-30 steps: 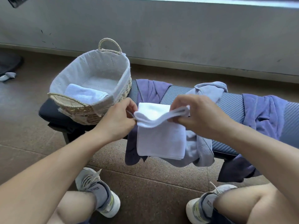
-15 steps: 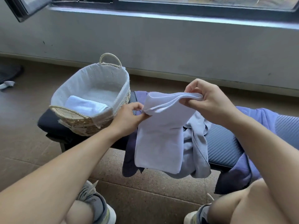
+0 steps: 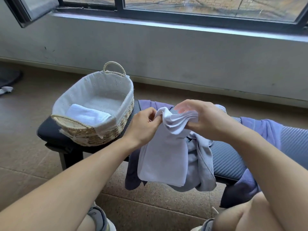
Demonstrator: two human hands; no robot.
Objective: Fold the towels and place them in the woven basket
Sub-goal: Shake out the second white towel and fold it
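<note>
A white towel [image 3: 164,157] hangs folded in front of the bench, held up by its top edge. My left hand [image 3: 143,127] pinches the top left corner and my right hand [image 3: 205,119] grips the bunched top right part; the two hands are close together. The woven basket [image 3: 106,132], lined with white cloth, sits on the left end of the bench. One folded white towel [image 3: 88,115] lies inside it, at the near left. Behind the held towel a grey towel [image 3: 202,165] drapes over the bench edge.
The dark padded bench [image 3: 228,157] runs from left to right. A purple cloth [image 3: 265,130] lies over it at the right, and a dark purple one [image 3: 133,175] hangs at the front. Behind stand a grey wall and a window. My knees and shoes are below.
My hands have come closer together, bunching the towel's top edge, and have lowered slightly. The camera has tilted up, so the window now shows.
</note>
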